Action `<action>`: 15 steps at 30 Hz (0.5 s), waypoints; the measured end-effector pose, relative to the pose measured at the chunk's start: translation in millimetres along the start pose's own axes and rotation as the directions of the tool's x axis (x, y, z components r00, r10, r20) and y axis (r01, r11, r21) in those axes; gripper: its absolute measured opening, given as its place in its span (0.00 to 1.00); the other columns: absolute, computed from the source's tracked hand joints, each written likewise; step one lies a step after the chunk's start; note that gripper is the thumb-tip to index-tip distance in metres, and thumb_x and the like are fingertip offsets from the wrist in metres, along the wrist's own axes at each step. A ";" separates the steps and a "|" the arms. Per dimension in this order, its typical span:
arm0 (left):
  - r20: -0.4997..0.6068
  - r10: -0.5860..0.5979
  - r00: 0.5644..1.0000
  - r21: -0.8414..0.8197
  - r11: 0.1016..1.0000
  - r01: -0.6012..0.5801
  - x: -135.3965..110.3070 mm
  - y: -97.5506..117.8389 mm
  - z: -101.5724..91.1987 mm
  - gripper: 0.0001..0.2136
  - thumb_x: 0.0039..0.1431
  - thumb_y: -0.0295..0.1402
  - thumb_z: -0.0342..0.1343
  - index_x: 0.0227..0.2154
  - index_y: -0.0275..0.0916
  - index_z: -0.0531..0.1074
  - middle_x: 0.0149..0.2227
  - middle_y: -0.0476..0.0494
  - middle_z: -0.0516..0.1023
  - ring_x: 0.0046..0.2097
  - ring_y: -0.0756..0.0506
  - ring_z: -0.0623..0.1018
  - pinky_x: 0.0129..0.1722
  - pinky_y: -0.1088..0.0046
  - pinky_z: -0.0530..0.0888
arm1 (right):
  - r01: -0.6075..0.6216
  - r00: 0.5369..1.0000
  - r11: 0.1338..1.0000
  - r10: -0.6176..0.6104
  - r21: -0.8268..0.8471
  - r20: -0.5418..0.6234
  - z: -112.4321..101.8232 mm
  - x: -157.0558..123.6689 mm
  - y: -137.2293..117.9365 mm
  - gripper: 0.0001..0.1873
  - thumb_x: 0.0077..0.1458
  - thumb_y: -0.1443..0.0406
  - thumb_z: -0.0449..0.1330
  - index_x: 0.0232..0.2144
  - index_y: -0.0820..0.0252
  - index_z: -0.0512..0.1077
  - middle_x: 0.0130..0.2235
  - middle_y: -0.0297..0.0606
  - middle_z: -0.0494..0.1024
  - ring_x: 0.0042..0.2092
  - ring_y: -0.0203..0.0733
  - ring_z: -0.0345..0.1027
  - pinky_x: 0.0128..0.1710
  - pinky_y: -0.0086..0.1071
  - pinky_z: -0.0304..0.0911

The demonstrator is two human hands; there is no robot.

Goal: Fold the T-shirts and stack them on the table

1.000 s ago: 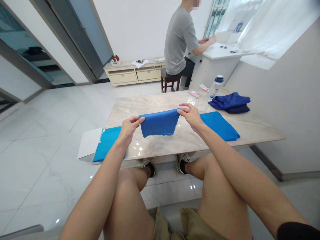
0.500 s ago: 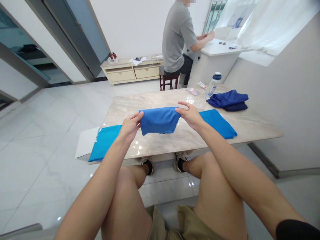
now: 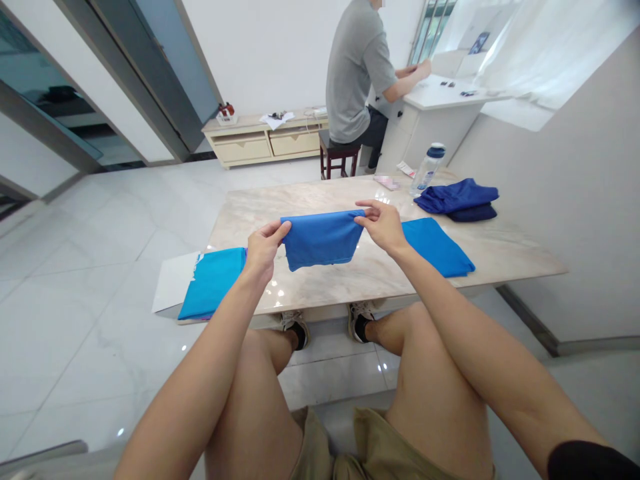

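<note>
I hold a folded blue cloth point(image 3: 321, 239) up over the marble table point(image 3: 505, 252), stretched between both hands. My left hand point(image 3: 263, 249) pinches its left top corner. My right hand point(image 3: 385, 225) pinches its right top corner with thumb and forefinger, the other fingers spread. The cloth hangs down a little above the tabletop. A lighter blue cloth point(image 3: 213, 281) lies flat at the table's left end, and another blue cloth point(image 3: 436, 247) lies flat to the right of my right hand.
Dark blue folded garments point(image 3: 460, 200) and a water bottle point(image 3: 429, 169) sit at the table's far right. A white board point(image 3: 173, 289) juts out at the left end. Another person in a grey shirt point(image 3: 355, 73) sits on a stool at a white counter beyond.
The cloth has risen slightly and is pulled tauter along its top edge; both hands stay at its corners.
</note>
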State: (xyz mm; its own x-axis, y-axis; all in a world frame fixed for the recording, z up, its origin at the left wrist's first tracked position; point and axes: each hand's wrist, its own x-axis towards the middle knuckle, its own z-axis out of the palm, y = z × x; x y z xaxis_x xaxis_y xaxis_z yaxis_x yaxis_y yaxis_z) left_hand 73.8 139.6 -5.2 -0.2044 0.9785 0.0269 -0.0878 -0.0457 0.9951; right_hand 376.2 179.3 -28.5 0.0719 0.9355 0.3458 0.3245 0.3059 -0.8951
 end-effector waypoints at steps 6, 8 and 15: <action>-0.014 0.100 0.995 0.097 0.990 -0.098 2.0 -6.4 3.4 0.24 0.42 0.49 0.80 0.37 0.36 0.87 0.36 0.42 0.86 0.42 0.42 0.80 0.45 0.67 0.76 | 0.048 0.997 0.952 -0.064 -0.303 -0.045 -6.6 -1.6 -1.9 0.17 0.56 0.64 0.71 0.48 0.60 0.85 0.37 0.40 0.86 0.42 0.50 0.81 0.53 0.45 0.75; -0.008 0.110 0.994 0.105 0.988 -0.109 3.5 -8.4 2.6 0.23 0.43 0.48 0.79 0.36 0.36 0.86 0.35 0.42 0.85 0.41 0.42 0.79 0.44 0.67 0.76 | 0.024 0.997 0.954 -0.044 -0.300 -0.058 -8.8 -1.4 -2.0 0.17 0.57 0.61 0.71 0.48 0.60 0.85 0.36 0.40 0.85 0.40 0.50 0.81 0.53 0.45 0.75; -0.023 0.106 0.994 0.127 0.987 -0.102 8.2 -13.6 -4.2 0.23 0.45 0.48 0.78 0.38 0.36 0.85 0.36 0.42 0.85 0.41 0.42 0.79 0.44 0.67 0.75 | -0.065 0.998 0.998 0.065 0.000 0.015 -13.5 1.8 5.2 0.28 0.52 0.54 0.75 0.52 0.62 0.83 0.37 0.40 0.86 0.41 0.48 0.82 0.50 0.43 0.78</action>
State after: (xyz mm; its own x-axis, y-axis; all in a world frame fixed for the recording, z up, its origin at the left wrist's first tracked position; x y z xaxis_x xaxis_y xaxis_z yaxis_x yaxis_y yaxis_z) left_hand 69.2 147.4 -18.8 -0.2350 0.9633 0.1299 0.0578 -0.1195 0.9911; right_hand 390.8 180.2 -28.7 0.0784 0.9562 0.2822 0.3188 0.2441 -0.9158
